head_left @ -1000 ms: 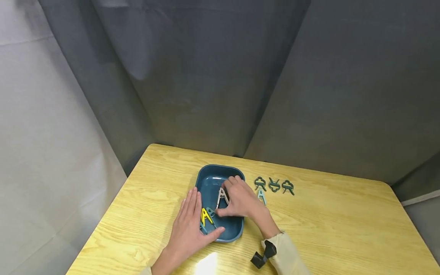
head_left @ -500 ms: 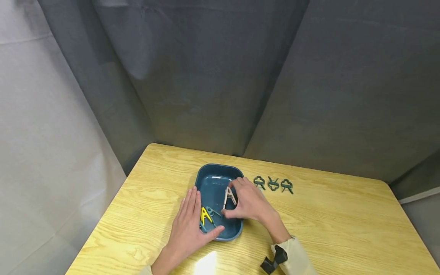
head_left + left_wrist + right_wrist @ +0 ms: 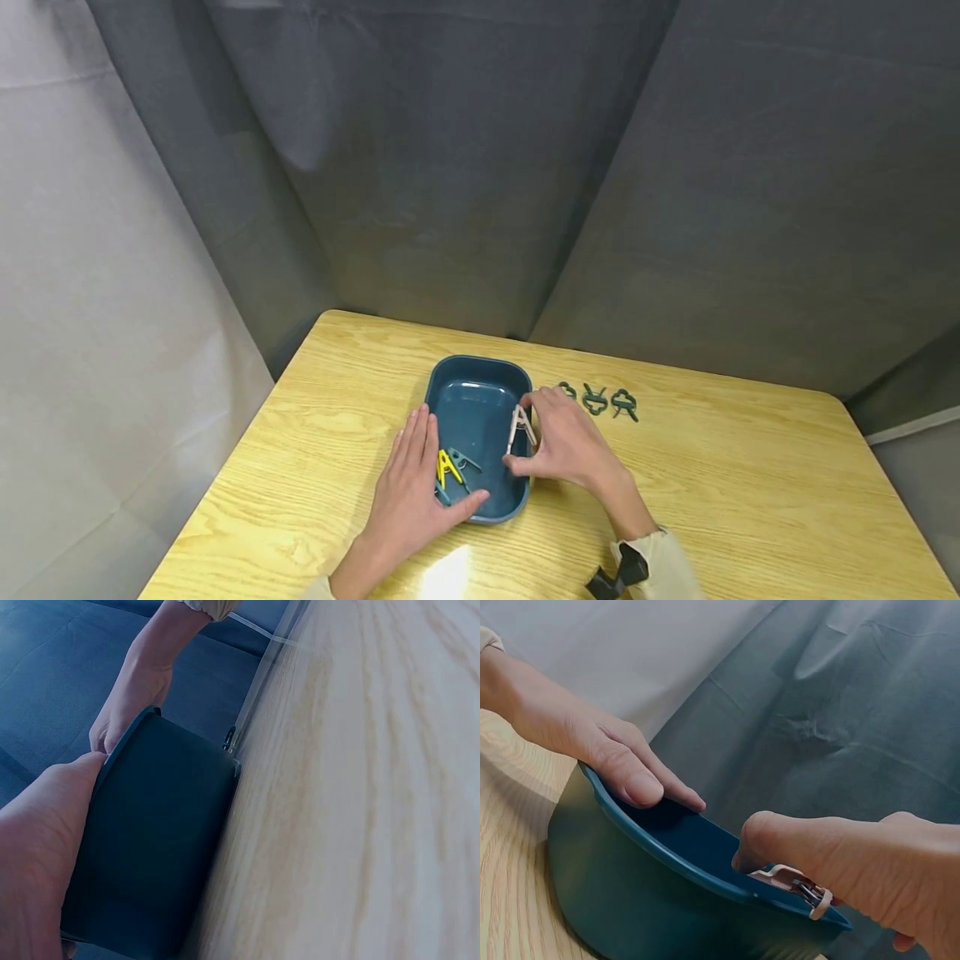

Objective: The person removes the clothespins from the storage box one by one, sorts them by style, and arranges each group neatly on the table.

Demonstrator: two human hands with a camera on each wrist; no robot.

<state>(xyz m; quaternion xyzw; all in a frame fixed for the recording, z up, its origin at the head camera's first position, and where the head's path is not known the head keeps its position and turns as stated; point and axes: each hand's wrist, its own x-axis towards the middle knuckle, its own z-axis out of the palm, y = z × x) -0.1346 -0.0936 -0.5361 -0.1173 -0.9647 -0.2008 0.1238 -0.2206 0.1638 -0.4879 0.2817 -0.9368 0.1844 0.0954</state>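
Note:
A dark blue plastic bin (image 3: pixel 480 360) stands on the table. My left hand (image 3: pixel 408 500) rests along its left side with straight fingers, the thumb reaching over the near rim. Between thumb and fingers of my right hand (image 3: pixel 570 446) is a pale pink clothespin (image 3: pixel 522 427), level with the bin's right rim. The right wrist view shows this clothespin (image 3: pixel 814 894) right at the rim, its metal spring visible. A yellow clothespin (image 3: pixel 447 468) and a grey-green clothespin (image 3: pixel 465 460) lie inside the bin by my left hand, which partly covers a blue-green one.
To the right of the bin, three dark green cloud-shaped clips (image 3: pixel 624 404) lie in a row; my right hand partly covers the nearest one. The wooden table (image 3: pixel 750 483) ends at a grey curtain (image 3: pixel 450 167) behind.
My right hand has carried the pale pink clothespin rightward from the bin's middle to its right rim. It now hides the light blue clothespin seen earlier on the table. The left hand stays put.

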